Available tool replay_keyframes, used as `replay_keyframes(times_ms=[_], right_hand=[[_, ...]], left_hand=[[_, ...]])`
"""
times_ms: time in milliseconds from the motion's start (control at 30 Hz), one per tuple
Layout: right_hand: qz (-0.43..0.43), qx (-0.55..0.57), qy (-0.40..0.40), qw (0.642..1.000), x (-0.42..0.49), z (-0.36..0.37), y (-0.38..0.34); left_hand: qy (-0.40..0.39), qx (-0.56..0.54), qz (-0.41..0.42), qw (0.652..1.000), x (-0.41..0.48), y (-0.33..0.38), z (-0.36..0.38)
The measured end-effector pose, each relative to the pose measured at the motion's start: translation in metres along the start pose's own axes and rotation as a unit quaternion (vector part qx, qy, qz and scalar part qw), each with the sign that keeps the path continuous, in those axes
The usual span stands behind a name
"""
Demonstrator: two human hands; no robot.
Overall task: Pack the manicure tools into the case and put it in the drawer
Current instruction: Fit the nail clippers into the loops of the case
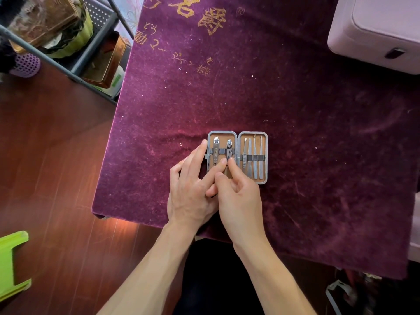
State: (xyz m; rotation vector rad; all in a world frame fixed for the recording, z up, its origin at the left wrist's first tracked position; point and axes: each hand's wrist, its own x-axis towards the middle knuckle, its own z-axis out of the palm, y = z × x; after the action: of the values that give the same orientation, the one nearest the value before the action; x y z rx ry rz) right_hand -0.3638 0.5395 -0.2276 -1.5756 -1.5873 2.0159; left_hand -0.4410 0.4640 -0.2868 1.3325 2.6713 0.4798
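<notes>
A small grey manicure case (252, 133) lies open flat on the purple velvet cloth (295, 110). Its left half holds two nail clippers under a strap: a larger clipper (215, 148) and a smaller clipper (229, 148). Its right half holds several slim steel tools (252, 155) under another strap. My left hand (193, 185) rests flat on the case's left edge, one finger reaching the smaller clipper's near end. My right hand (238, 196) pinches that same clipper end with thumb and forefinger. The near part of the left half is hidden by my fingers.
A pale lilac box (375, 35) with a dark latch stands at the table's far right corner. A grey metal rack (75, 53) with tins and a green bag stands left of the table. A green plastic stool (11, 264) sits on the wooden floor.
</notes>
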Motion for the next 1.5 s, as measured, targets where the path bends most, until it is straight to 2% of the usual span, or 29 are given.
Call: replay_keyframes(times_ms=[133, 300, 467, 1000, 1267, 1400, 1500], right_hand=[[-0.038, -0.055, 0.005, 0.998, -0.001, -0.006, 0.0], [-0.152, -0.183, 0.151, 0.96, 0.008, -0.046, 0.007], [-0.205, -0.275, 0.132, 0.93, 0.014, -0.056, 0.014], [-0.233, -0.309, 0.126, 0.914, 0.024, -0.05, 0.019], [-0.231, -0.281, 0.127, 0.923, 0.023, -0.052, 0.02], [-0.206, -0.243, 0.175, 0.932, 0.017, -0.073, 0.025], [-0.154, -0.226, 0.169, 0.947, 0.011, -0.081, 0.029]], left_hand=[[0.024, -0.015, 0.006, 1.0, 0.001, -0.001, 0.004], [0.046, -0.026, 0.002, 0.999, 0.001, 0.0, 0.006], [0.049, -0.027, 0.004, 0.998, 0.0, -0.002, 0.009], [0.044, -0.031, -0.004, 0.999, 0.001, 0.001, 0.005], [0.04, -0.032, -0.006, 0.999, 0.001, 0.002, 0.004], [0.039, -0.032, -0.006, 0.999, 0.002, 0.002, 0.002], [0.036, -0.032, -0.007, 0.999, 0.001, 0.003, 0.002]])
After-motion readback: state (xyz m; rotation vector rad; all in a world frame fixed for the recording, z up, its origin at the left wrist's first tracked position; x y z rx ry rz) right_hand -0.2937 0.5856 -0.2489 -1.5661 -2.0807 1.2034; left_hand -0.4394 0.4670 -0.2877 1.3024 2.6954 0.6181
